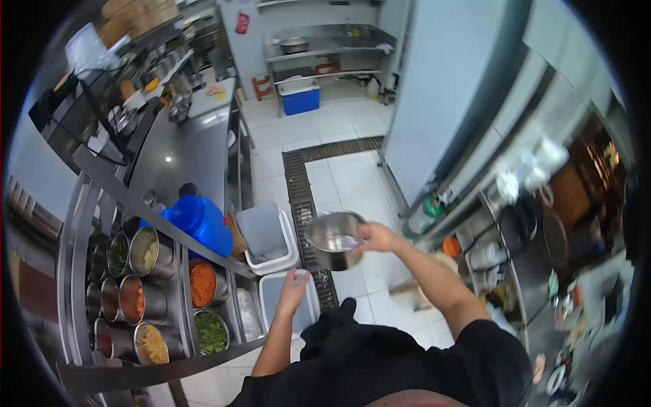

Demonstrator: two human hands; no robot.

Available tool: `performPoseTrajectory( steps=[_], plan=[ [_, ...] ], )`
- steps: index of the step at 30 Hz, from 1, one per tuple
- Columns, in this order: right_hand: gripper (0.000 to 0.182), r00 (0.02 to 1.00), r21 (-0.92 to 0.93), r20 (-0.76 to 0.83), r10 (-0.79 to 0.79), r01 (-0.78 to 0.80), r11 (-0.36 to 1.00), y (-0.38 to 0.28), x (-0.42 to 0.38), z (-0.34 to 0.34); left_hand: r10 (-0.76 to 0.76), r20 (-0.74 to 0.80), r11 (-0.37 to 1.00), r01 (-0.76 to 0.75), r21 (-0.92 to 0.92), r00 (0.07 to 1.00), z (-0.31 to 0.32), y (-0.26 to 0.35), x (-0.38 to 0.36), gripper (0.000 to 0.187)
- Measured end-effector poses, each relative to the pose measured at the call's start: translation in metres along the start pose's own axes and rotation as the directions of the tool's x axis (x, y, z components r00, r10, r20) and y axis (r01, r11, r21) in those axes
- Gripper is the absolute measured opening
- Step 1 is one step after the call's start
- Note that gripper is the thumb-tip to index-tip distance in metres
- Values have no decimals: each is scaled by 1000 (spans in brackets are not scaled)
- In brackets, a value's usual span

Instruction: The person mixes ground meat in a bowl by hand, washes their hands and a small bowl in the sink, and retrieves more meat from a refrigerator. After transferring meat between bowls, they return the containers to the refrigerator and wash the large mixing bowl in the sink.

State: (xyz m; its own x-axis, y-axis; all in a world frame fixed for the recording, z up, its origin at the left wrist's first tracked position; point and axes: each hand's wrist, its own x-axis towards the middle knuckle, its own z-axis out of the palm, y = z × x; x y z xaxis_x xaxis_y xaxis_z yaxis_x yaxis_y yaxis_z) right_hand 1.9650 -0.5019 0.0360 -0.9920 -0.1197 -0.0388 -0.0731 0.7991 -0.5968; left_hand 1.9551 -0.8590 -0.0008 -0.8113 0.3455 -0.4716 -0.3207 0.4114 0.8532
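Note:
A round metal pot (337,237) is held by its right rim in my right hand (377,239), over the floor drain. The inside of the pot is shiny, and I cannot make out any contents. My left hand (293,292) is raised to the left of the pot, apart from it, above a lidded bin (273,298). Its fingers point up and look slightly apart, with nothing seen in them. Beyond that hand stands a white bin with a grey lid (263,230).
At left, a steel rack (135,197) holds metal containers of cut vegetables, with a blue jug (196,220) beside it. A steel counter (183,149) runs beyond. Cluttered shelves line the right. A blue and white cooler (300,100) stands at the back.

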Motion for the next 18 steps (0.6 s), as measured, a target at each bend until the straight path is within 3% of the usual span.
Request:
performPoseTrajectory(
  steps=[2,4,5,6,7,8,10,11,14,17,18],
  plan=[
    [67,994,-48,-75,81,-84,995,99,-7,21,110,-46,913,-82,399,993,9,-25,41,78],
    [65,907,54,17,420,-421,906,137,-28,5,79,38,944,-87,319,996,16,-14,62,75],
    [62,844,42,9,536,-536,843,178,-38,13,72,78,954,-92,286,994,16,-3,73,74],
    [62,805,188,-40,591,-575,796,185,-54,5,40,100,959,-66,274,994,17,17,81,73],
    [58,777,358,-78,624,-562,745,217,-70,14,59,99,940,-89,330,993,17,31,93,73],
    [51,692,580,51,721,-608,542,214,-82,4,83,103,915,-117,386,991,17,46,109,73],
    [44,567,711,25,823,-589,384,268,-107,28,117,122,875,-161,456,986,20,81,147,72],
    [46,518,820,6,855,-492,292,288,-118,39,133,128,880,-177,441,983,23,100,167,72],
    [44,267,891,-11,964,-435,131,319,-121,52,171,138,872,-215,439,975,36,136,238,70],
    [45,190,810,76,979,-584,50,334,-97,36,194,183,896,-250,368,964,55,144,332,71],
    [45,156,766,85,984,-642,35,340,-88,29,143,174,885,-205,417,974,63,133,356,69]
  ],
)
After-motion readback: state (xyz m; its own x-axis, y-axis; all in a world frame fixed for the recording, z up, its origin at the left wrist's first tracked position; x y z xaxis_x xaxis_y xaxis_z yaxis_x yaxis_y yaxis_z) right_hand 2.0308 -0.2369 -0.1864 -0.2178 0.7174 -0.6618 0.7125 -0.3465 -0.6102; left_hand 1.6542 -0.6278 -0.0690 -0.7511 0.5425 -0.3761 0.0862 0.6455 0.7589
